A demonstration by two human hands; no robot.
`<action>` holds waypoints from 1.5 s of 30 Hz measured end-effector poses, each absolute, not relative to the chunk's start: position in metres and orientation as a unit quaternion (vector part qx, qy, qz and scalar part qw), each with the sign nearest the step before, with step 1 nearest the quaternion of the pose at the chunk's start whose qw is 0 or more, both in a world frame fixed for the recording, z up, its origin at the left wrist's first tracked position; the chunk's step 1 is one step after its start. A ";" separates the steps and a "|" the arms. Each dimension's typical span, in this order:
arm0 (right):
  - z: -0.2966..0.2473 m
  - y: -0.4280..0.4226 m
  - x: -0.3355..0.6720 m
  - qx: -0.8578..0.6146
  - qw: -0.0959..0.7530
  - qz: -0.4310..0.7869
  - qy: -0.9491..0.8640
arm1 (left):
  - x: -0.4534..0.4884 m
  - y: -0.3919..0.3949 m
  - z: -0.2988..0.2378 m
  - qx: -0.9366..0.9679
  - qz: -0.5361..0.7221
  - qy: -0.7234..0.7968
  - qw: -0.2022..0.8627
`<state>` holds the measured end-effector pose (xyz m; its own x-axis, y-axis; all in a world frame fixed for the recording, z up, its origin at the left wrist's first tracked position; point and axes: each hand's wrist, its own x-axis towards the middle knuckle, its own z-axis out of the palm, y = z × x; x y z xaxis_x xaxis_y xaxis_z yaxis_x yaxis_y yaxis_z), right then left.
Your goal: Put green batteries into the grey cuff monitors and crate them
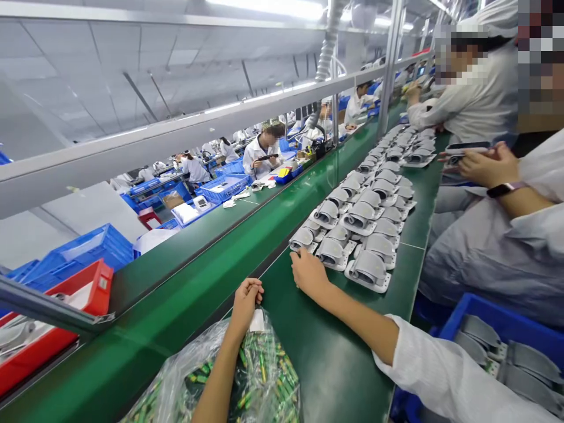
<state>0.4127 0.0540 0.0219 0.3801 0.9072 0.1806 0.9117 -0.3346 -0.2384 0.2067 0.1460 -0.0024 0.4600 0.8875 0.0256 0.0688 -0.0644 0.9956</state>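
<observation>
My left hand is above the top of a clear plastic bag of small green and yellow parts, its fingers curled closed. Whether something small is pinched in them is hidden. A small white piece lies just below that hand, at the bag's top. My right hand reaches to the near left corner of the laid-out rows. Its bent fingers are closed at the edge of a grey wrist cuff on a white base plate. Several like cuffs stand close together beside it, curled upward, some stacked on others.
A green conveyor belt runs along the left of the green bench. Red and blue bins stand beyond it. At lower right, a blue crate holds more cuffs. Co-workers sit along the right; one hand holds a phone-like object.
</observation>
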 end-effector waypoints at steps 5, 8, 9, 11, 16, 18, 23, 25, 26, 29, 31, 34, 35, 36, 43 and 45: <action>0.007 0.037 0.403 -0.846 0.124 -0.026 -0.519 | 0.204 0.139 0.006 0.668 0.403 0.378 0.499; 0.000 0.036 0.400 -0.845 0.126 -0.028 -0.518 | 0.203 0.137 0.017 0.697 0.411 0.383 0.446; -0.001 0.036 0.401 -0.845 0.127 -0.025 -0.519 | 0.203 0.136 0.020 0.700 0.410 0.383 0.442; -0.003 0.039 0.404 -0.842 0.127 -0.012 -0.524 | 0.203 0.133 0.025 0.707 0.399 0.380 0.444; -0.002 0.040 0.409 -0.835 0.161 0.022 -0.526 | 0.223 0.129 0.034 0.779 0.329 0.378 0.377; 0.001 0.037 0.408 -0.840 0.172 0.011 -0.515 | 0.250 0.131 0.041 0.806 0.323 0.366 0.333; 0.009 0.030 0.405 -0.853 0.156 0.013 -0.497 | 0.350 0.135 0.061 0.841 0.261 0.404 0.248; 0.011 0.029 0.406 -0.844 0.155 0.019 -0.513 | 0.380 0.139 0.065 0.842 0.200 0.457 0.204; 0.011 0.029 0.407 -0.839 0.155 0.017 -0.522 | 0.390 0.141 0.066 0.840 0.171 0.478 0.190; 0.010 0.031 0.409 -0.829 0.149 0.006 -0.539 | 0.397 0.154 0.059 0.837 0.129 0.503 0.175; 0.009 0.033 0.409 -0.835 0.144 0.004 -0.531 | 0.386 0.163 0.052 0.840 0.138 0.497 0.170; 0.009 0.035 0.409 -0.843 0.142 0.021 -0.518 | 0.352 0.170 0.045 0.855 0.165 0.461 0.170; 0.009 0.036 0.409 -0.841 0.145 0.031 -0.521 | 0.337 0.170 0.044 0.859 0.174 0.447 0.177; 0.008 0.036 0.409 -0.836 0.151 0.039 -0.525 | 0.323 0.169 0.043 0.861 0.184 0.435 0.192; -0.018 0.047 0.413 -0.737 0.344 0.082 -0.575 | 0.248 0.157 0.035 0.694 0.316 0.466 0.448; -0.027 0.054 0.413 -0.682 0.450 0.090 -0.570 | 0.238 0.158 0.026 0.588 0.379 0.438 0.565</action>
